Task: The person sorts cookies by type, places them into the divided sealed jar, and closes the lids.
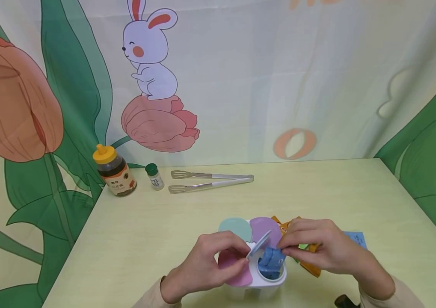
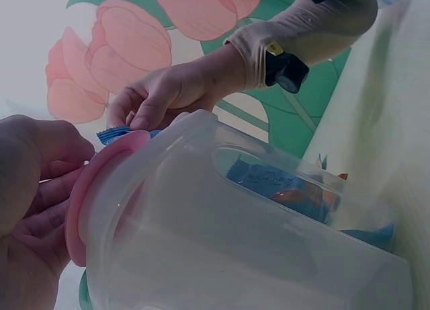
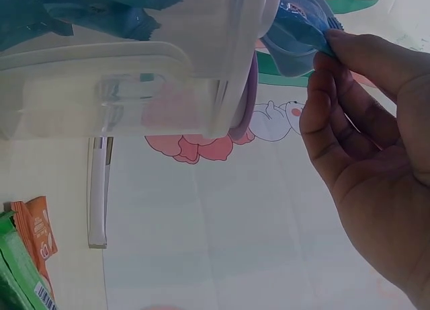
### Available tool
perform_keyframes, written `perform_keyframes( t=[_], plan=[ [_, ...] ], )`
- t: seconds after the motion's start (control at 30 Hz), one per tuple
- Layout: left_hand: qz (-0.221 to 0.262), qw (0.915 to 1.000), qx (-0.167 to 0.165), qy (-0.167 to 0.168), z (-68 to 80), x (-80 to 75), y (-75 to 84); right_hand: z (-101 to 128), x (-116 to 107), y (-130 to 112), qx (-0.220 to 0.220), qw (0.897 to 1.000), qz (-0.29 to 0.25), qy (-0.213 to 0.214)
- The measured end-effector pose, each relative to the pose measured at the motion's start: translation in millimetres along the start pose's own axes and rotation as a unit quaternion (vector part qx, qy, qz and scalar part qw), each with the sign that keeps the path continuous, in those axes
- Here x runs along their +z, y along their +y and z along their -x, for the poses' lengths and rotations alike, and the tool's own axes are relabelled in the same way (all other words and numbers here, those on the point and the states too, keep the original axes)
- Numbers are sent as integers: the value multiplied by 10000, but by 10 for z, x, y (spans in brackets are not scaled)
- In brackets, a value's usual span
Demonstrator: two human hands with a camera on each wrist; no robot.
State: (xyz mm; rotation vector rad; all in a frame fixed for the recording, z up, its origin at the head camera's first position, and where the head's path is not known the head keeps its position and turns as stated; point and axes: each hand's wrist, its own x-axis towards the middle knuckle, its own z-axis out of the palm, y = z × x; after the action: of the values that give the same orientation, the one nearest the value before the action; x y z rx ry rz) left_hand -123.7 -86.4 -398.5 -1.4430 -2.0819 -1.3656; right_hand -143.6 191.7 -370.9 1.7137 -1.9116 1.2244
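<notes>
Four round compartments make up the clear plastic container [image 1: 258, 280] at the near table edge, each with a pastel flip lid: teal [image 1: 235, 227], purple [image 1: 265, 231], pink [image 1: 233, 267], and a pale blue lid [image 1: 259, 245] tipped up on edge.

Blue foil packets [image 1: 271, 259] sit in the open near-right compartment, tops sticking out above the rim. Judging by that, this cell is partly loaded. The left wrist view also shows packets through the clear wall, including an orange one.

Still outside: orange packets [image 1: 310, 265], a green packet [image 1: 303, 247] and a blue packet [image 1: 356, 239] lie on the pale green table [image 1: 144, 239] just right of the container, partly under the right hand. So loading looks unfinished.

Left hand [image 1: 206, 267]: fingers curled, thumb and fingertips pinching the raised pale blue lid, hand resting over the pink lid.

Right hand [image 1: 318, 250]: palm down, fingers bent, thumb and forefinger pinching the top of a blue packet at the compartment mouth. The right wrist view confirms fingertips [image 3: 336, 41] on blue foil by the rim.

Far left of the table: amber squeeze bottle with yellow cap [image 1: 114, 171], small green-capped spice jar [image 1: 154, 176], metal tongs [image 1: 210, 181] beside them, well apart from the hands. Printed rabbit-and-tulip backdrop [image 1: 148, 55] behind.
</notes>
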Motion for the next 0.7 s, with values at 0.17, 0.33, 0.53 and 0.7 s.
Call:
perform_keyframes(
  t=[0.17, 0.33, 0.53, 0.7],
  plan=[
    [-19, 10000, -22, 13, 6, 5, 2, 43, 19, 26, 65, 9999, 73, -33],
    [-14, 10000, -40, 19, 7, 9, 1, 116, 53, 61, 307, 9992, 204, -174],
    [-57, 10000, -24, 20, 2, 5, 0, 143, 69, 65, 469, 9982, 297, -213],
    [-65, 10000, -22, 24, 1, 4, 3, 120, 74, 58, 395, 9981, 428, -198]
  ],
)
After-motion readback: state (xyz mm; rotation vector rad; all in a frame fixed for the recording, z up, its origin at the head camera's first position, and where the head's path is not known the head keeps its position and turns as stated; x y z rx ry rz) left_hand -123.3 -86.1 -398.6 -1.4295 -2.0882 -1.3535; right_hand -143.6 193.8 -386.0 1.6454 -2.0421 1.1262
